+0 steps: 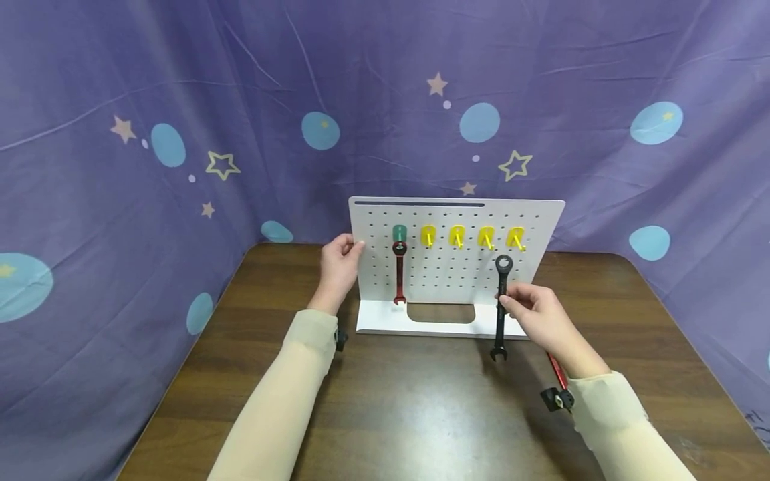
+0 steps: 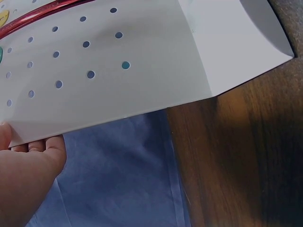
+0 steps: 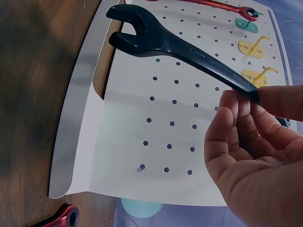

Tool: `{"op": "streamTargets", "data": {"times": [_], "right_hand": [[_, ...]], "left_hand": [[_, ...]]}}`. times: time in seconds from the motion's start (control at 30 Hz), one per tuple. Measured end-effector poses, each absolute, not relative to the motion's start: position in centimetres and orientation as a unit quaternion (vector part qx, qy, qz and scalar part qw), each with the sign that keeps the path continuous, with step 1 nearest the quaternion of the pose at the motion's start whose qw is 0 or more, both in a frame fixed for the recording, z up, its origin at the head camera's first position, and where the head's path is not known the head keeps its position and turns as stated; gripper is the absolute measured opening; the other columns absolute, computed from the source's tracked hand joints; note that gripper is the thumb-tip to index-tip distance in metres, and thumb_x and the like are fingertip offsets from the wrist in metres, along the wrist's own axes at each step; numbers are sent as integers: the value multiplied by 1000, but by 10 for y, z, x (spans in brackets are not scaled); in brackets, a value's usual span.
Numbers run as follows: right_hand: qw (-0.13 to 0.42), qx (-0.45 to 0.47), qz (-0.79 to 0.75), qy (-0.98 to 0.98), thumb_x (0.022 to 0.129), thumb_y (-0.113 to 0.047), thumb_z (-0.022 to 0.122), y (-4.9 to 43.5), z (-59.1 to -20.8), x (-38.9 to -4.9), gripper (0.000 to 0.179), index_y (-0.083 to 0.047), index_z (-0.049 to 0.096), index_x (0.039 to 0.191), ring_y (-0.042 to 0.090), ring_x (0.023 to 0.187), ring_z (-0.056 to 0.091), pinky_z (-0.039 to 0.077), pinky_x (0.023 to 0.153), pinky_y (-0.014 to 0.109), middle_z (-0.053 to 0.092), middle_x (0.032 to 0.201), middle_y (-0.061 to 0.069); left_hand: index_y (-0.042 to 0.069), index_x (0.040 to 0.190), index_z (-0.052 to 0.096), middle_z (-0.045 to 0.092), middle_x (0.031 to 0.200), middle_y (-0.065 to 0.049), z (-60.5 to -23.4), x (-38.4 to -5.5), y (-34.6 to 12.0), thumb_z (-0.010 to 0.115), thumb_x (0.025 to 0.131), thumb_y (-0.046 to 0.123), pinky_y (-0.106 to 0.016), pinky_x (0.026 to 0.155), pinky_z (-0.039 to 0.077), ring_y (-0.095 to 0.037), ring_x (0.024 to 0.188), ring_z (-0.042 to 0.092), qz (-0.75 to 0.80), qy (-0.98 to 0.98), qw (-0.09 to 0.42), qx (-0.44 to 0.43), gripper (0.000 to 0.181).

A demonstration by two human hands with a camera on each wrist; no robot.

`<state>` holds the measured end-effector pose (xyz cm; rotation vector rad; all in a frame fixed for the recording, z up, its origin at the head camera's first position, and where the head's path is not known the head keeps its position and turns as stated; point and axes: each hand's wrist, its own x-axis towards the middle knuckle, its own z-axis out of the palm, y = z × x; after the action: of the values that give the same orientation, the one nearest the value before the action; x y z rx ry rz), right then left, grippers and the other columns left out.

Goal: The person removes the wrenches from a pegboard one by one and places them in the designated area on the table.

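Observation:
A black combination wrench (image 1: 500, 314) is pinched between the thumb and fingers of my right hand (image 1: 535, 314), ring end up and open jaw down, in front of the white pegboard (image 1: 445, 280). In the right wrist view the wrench (image 3: 189, 54) slants across the board. My left hand (image 1: 339, 267) grips the board's left edge, thumb in front and fingers behind, as the left wrist view shows. A red wrench (image 1: 400, 274) hangs by its ring from the green hook (image 1: 400, 232). Several yellow hooks (image 1: 457, 235) continue the row to its right.
Another red wrench (image 1: 557, 371) lies on the wooden table (image 1: 421, 414), partly hidden under my right forearm; its ring end (image 3: 70, 216) shows in the right wrist view. The board's base has a cutout (image 1: 442, 313). A purple star-patterned curtain (image 1: 385, 133) surrounds the table's back and sides.

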<state>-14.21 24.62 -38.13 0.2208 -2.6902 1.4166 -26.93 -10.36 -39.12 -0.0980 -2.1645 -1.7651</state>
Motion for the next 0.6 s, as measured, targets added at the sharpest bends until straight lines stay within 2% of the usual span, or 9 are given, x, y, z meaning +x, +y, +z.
{"op": "streamTargets", "data": {"times": [0.4,0.6], "right_hand": [[44,57,472,-878,102,-11,62,253,-383,-137,15,2,71,105,26,85,64,51,71,31,70,92,10],[45,55,453,-888,103,-12,61,259,-383,-134,15,0,70,104,26,84,63,50,69,32,69,90,9]], "left_hand": [[-9,97,69,71,91,-20,-393,-268,-105,67,98,1,-21,60,43,-14,71,55,-621,-763,178,-36,10],[-9,97,68,71,93,-21,-393,-270,-105,66,98,1,-21,61,44,-15,73,56,-620,-763,177,-38,10]]}}
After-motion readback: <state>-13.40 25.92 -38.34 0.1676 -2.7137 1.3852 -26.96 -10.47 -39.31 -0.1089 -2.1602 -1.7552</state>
